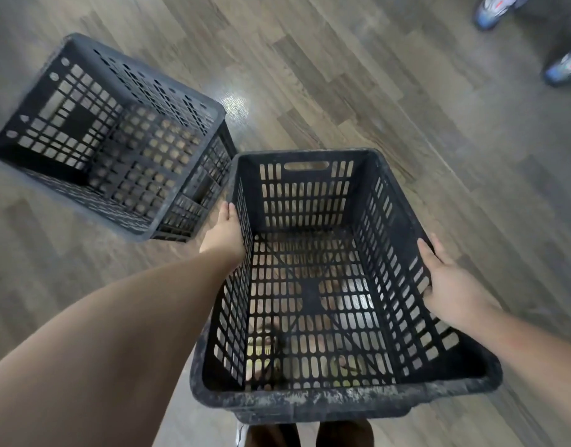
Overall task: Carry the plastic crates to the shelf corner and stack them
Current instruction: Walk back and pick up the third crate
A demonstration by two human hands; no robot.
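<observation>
I hold a black slotted plastic crate (329,398) in front of my body, open side up and empty. My left hand (224,232) grips its left rim from outside. My right hand (451,282) grips the right rim, fingers along the edge. A second black plastic crate (181,91) stands on the wood floor at the upper left, also empty, tilted in the view and slightly blurred. Its near right corner lies close to the far left corner of the held crate. No shelf is in view.
Wood-plank floor (358,75) stretches all around. Another person's two shoes (564,67) stand at the top right corner. My own feet show through the held crate's slotted bottom and below its near rim.
</observation>
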